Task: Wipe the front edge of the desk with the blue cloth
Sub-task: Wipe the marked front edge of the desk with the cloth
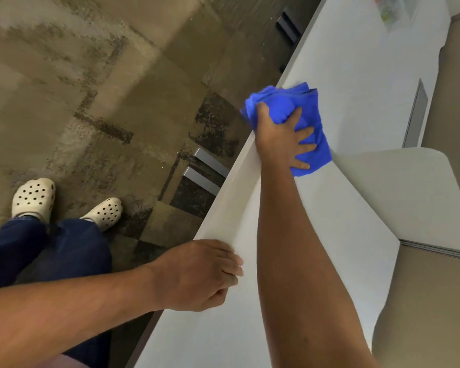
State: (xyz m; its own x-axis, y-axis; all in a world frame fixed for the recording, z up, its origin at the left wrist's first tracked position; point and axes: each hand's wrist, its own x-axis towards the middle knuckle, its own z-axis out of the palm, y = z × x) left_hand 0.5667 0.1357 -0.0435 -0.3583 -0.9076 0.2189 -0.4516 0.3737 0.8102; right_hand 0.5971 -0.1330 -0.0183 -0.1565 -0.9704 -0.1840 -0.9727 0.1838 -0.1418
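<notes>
Your right hand (282,140) presses the blue cloth (307,123) onto the front edge of the white bench (351,83), fingers spread flat over it and thumb hooked round the bunched part that hangs over the edge. The cloth is bright blue, soft and napped, crumpled into thick folds at the far end and lying flatter under your fingers. Your left hand (205,274) rests nearer you on the same edge, loosely curled, holding nothing.
</notes>
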